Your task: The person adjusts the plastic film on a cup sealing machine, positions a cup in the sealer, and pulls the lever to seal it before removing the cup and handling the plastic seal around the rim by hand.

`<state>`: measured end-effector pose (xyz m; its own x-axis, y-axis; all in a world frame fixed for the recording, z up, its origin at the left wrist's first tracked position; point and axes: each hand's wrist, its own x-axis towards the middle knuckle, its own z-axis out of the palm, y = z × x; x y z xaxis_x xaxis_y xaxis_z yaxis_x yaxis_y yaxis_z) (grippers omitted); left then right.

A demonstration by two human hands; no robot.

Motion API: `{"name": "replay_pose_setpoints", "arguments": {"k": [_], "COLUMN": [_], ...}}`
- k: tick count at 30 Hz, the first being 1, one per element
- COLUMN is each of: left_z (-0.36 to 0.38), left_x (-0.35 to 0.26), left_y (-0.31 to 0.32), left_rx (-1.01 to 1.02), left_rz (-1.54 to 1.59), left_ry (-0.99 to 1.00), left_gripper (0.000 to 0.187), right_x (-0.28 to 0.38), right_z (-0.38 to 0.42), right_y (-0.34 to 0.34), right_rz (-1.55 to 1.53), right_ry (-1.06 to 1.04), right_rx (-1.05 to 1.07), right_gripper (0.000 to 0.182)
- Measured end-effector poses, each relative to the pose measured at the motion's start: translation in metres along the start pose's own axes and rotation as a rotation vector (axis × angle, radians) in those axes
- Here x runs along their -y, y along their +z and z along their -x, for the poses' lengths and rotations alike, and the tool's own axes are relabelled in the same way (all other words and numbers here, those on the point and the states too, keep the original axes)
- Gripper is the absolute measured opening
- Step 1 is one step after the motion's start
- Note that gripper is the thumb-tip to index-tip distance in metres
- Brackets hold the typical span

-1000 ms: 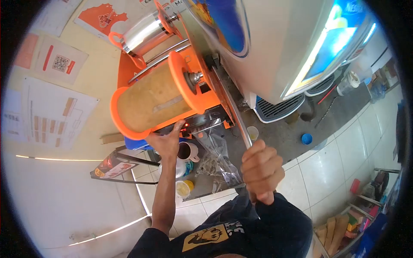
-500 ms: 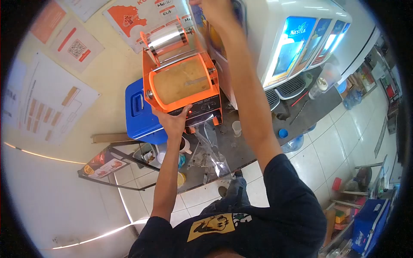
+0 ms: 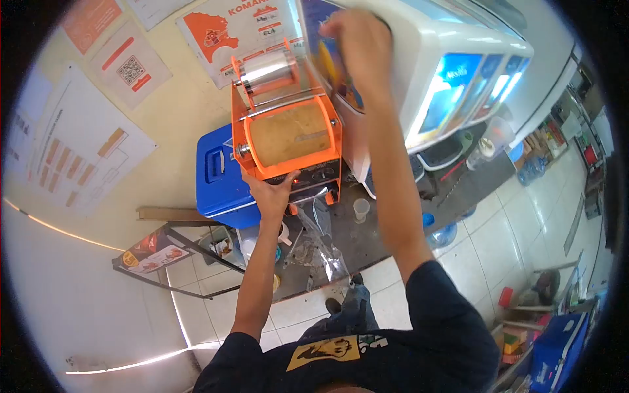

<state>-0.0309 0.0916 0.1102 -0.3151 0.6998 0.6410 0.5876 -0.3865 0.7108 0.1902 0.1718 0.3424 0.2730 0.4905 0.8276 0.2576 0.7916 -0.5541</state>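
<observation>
Left hand (image 3: 272, 195): fingers spread flat under sealer (image 3: 288, 134); pinch risk.
Right hand (image 3: 357, 39): fist clamped on raised lever; may slip.

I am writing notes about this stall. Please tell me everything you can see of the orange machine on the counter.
The orange machine stands upright on the dark counter, beside a blue box. Its orange frame holds a wide tan roll at the front and a shiny metal roller on top. A dark panel below shows a small red light. The left hand touches its lower front edge; the right hand is raised at its upper right.
</observation>
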Motion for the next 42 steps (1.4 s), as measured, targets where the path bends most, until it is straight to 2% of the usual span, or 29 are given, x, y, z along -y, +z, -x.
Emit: {"name": "replay_pose_setpoints", "arguments": {"k": [2, 3, 6, 8, 9, 12, 15, 16, 18, 20, 21, 22, 24, 25, 27, 28, 30, 34, 37, 38, 42], "left_z": [0.001, 0.002, 0.002, -0.003, -0.003, 0.000, 0.014, 0.019, 0.023, 0.023, 0.022, 0.024, 0.027, 0.027, 0.027, 0.026, 0.021, 0.010, 0.003, 0.002, 0.005], "left_x": [-0.006, -0.009, -0.009, -0.020, -0.020, -0.006, 0.033, 0.038, 0.033, 0.020, 0.021, 0.019, 0.015, 0.014, 0.017, 0.015, 0.009, -0.005, -0.011, -0.012, -0.004], "left_y": [-0.001, -0.001, 0.001, -0.003, -0.003, 0.004, 0.008, 0.006, 0.000, -0.007, -0.004, -0.003, -0.007, -0.008, -0.004, -0.001, 0.004, 0.006, 0.007, 0.007, 0.008], "left_rx": [0.040, 0.048, 0.035, 0.030, 0.083, 0.057, 0.143, 0.128, 0.113, 0.354, 0.229, 0.226, 0.253, 0.262, 0.207, 0.211, 0.120, 0.101, 0.134, 0.153, 0.134], "left_rz": [0.038, 0.089, 0.143, -0.089, -0.072, 0.111, 0.245, 0.073, -0.100, -0.081, -0.050, -0.060, -0.157, -0.193, -0.243, -0.243, -0.021, -0.135, 0.028, -0.020, -0.127], "left_ry": [-0.099, -0.143, -0.173, -0.075, -0.139, -0.340, -0.381, -0.219, -0.081, -0.218, 0.022, 0.011, 0.041, 0.050, 0.073, 0.074, -0.295, -0.271, -0.403, -0.411, -0.356], "left_gripper": [0.112, 0.111, 0.111, 0.110, 0.108, 0.101, 0.100, 0.090, 0.080, 0.051, 0.032, 0.032, 0.036, 0.037, 0.038, 0.038, 0.039, 0.039, 0.039, 0.040, 0.042], "right_x": [0.046, 0.042, 0.029, 0.001, -0.004, -0.003, -0.001, -0.003, -0.004, 0.001, 0.001, 0.006, 0.016, 0.011, -0.007, -0.008, -0.009, -0.015, -0.019, -0.018, -0.015], "right_z": [0.045, 0.065, 0.125, 0.162, 0.179, 0.224, 0.250, 0.253, 0.261, 0.268, 0.269, 0.270, 0.272, 0.273, 0.271, 0.270, 0.265, 0.262, 0.256, 0.256, 0.259], "right_y": [-0.016, -0.026, -0.040, -0.048, -0.049, -0.048, -0.055, -0.055, -0.055, -0.051, -0.048, -0.049, -0.051, -0.055, -0.064, -0.065, -0.062, -0.061, -0.058, -0.056, -0.058], "right_rz": [-0.032, 0.018, -0.477, -0.079, -0.067, -0.403, -0.566, -0.596, -0.633, -0.665, -0.708, -0.714, -0.547, -0.553, -0.696, -0.693, -0.700, -0.706, -0.707, -0.701, -0.632], "right_ry": [0.256, 0.111, 0.152, -0.277, -0.388, -0.381, -0.370, -0.358, -0.335, -0.334, -0.352, -0.338, -0.134, -0.120, -0.376, -0.374, -0.381, -0.361, -0.383, -0.371, -0.302], "right_rx": [-0.073, -0.082, -0.220, -0.250, -0.307, -0.391, -0.405, -0.410, -0.418, -0.453, -0.510, -0.507, -0.574, -0.571, -0.323, -0.325, -0.294, -0.291, -0.273, -0.293, -0.304], "right_gripper": [0.026, 0.023, 0.021, 0.018, 0.017, 0.021, 0.031, 0.035, 0.043, 0.041, 0.039, 0.039, 0.036, 0.036, 0.034, 0.034, 0.034, 0.033, 0.034, 0.035, 0.040]}}
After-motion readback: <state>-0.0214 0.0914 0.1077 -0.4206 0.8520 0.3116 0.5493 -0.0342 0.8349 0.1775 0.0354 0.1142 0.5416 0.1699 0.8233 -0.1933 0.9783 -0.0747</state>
